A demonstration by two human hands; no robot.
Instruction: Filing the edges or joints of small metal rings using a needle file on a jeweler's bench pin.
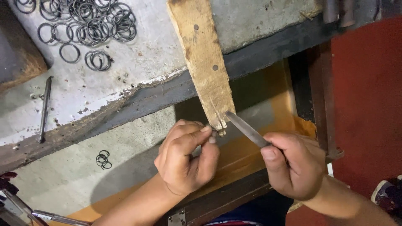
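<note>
Heap of metal rings (pixel 90 25), thin rod (pixel 45 108)

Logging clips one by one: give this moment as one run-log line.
left hand: pinches small item at notched wooden peg tip | right hand: grips slim grey metal file, tip at peg | bench: pile of grey wire rings

rough wooden peg (pixel 207 62), dull metal file (pixel 247 129)

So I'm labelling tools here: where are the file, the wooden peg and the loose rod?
file (pixel 247 129), head view, mid blade.
wooden peg (pixel 203 54), head view, upper face.
loose rod (pixel 44 109), head view, mid shaft.
</note>
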